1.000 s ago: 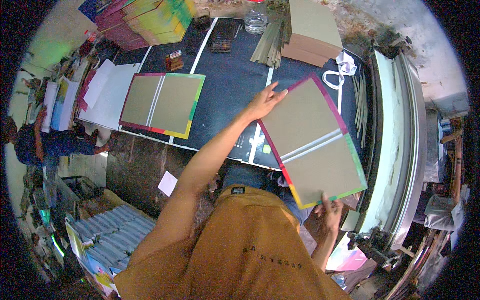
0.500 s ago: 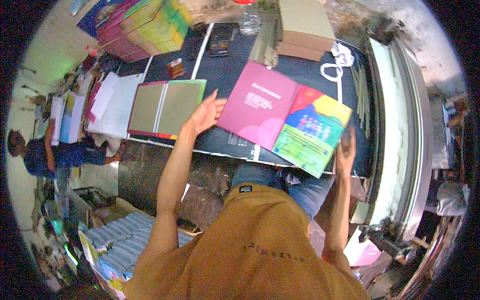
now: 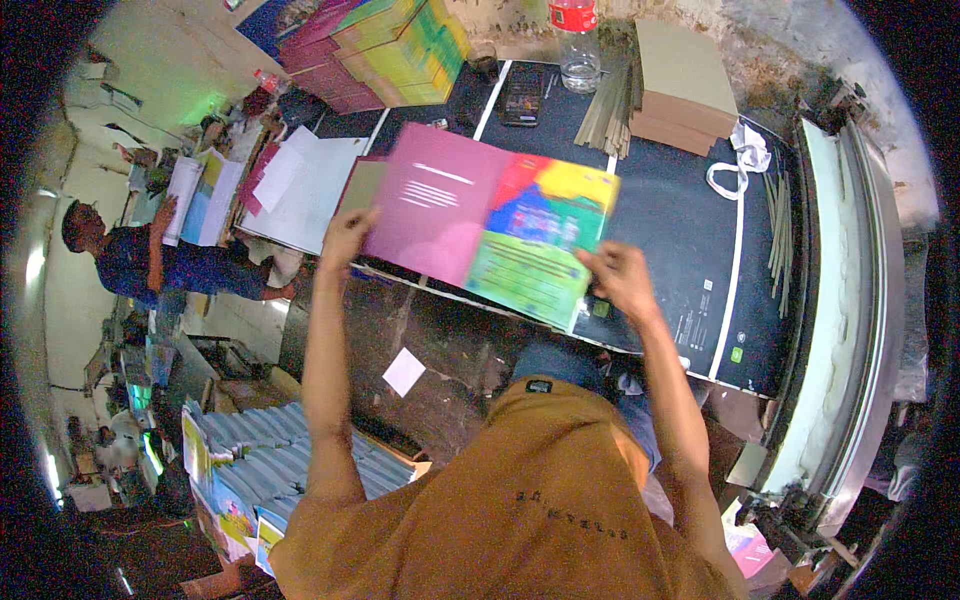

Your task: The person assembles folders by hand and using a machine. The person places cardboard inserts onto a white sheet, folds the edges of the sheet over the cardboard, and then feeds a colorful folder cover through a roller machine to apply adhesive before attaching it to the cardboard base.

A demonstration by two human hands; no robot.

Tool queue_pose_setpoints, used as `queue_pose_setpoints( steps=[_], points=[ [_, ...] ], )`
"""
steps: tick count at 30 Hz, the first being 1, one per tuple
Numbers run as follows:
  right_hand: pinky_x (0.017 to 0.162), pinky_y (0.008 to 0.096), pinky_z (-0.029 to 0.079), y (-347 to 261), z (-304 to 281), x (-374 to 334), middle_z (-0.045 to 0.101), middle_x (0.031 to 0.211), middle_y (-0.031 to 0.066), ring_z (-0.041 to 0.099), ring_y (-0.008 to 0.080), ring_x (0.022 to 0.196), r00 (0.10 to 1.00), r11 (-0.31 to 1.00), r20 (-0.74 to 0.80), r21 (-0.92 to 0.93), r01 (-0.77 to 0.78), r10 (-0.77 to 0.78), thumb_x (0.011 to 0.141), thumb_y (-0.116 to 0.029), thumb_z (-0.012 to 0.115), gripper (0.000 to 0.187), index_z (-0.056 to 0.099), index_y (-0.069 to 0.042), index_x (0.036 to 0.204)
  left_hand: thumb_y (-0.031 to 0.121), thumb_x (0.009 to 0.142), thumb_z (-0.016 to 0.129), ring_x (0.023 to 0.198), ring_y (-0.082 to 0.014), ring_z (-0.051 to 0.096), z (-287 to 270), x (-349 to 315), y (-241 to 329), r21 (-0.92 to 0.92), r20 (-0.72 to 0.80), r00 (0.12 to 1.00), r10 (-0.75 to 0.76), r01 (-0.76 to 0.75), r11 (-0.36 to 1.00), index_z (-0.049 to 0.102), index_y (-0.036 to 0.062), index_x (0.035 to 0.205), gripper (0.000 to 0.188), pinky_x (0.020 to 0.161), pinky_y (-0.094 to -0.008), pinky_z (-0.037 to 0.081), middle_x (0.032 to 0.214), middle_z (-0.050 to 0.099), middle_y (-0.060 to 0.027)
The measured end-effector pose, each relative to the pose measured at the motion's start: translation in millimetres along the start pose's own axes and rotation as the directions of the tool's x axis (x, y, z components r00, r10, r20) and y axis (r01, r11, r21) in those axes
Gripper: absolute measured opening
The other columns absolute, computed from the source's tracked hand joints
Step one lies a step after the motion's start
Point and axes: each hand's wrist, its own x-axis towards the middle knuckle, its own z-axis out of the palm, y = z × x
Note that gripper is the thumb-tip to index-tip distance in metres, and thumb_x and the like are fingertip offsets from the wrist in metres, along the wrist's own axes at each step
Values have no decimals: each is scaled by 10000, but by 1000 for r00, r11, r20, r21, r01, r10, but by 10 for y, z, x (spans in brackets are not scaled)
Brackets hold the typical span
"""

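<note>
Both my hands have hold of an open book cover point(image 3: 430, 215), pink on its left half and red, yellow, blue and green on its right. At its left edge my left hand point(image 3: 348, 238) is closed on the border. My right hand point(image 3: 618, 272) pinches the right edge between thumb and fingers. The cover is slightly tilted and blurred, over the front part of the dark table point(image 3: 665, 300). Partly hidden behind its left side is another cover, with a grey board point(image 3: 362, 187) showing.
Covers are stacked point(image 3: 370, 60) at the back left. Along the back are a phone point(image 3: 522, 100), a bottle point(image 3: 578, 62), grey strips point(image 3: 610, 105) and grey boards point(image 3: 685, 75). A long metal-edged machine point(image 3: 835, 300) borders the right. Another person point(image 3: 185, 270) works at far left.
The cover has moved left, over the grey-board cover. My left hand has gone from open to closed on its edge, and my right hand now pinches the other edge. The view has shifted.
</note>
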Motion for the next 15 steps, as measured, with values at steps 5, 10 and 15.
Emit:
queue_pose_setpoints(
  steps=[5,10,15],
  points=[
    [600,373,560,-555,1114,432,742,779,157,716,223,690,975,975,51,48,215,-218,920,-282,762,307,735,16,990,241,978,726,1042,-133,654,-1147,328,-678,-303,-157,988,-6,-42,952,686,-65,1260,418,907,-274,522,1171,729,-139],
    [795,414,573,-333,1010,-198,757,956,198,749,347,874,928,928,-7,-38,371,-372,955,-280,716,321,716,-9,1127,410,1035,600,853,-239,675,-1131,587,-1098,640,-483,759,436,-34,768,715,-42,1112,473,814,-339,534,893,708,-181],
    [739,329,555,628,-120,-1613,740,826,135,701,160,752,967,999,-253,-31,4,-12,1016,-148,628,177,708,5,977,337,1092,498,614,-142,548,1708,849,480,-60,-304,829,469,-508,859,642,12,820,447,596,-354,446,630,578,-60]
  ],
)
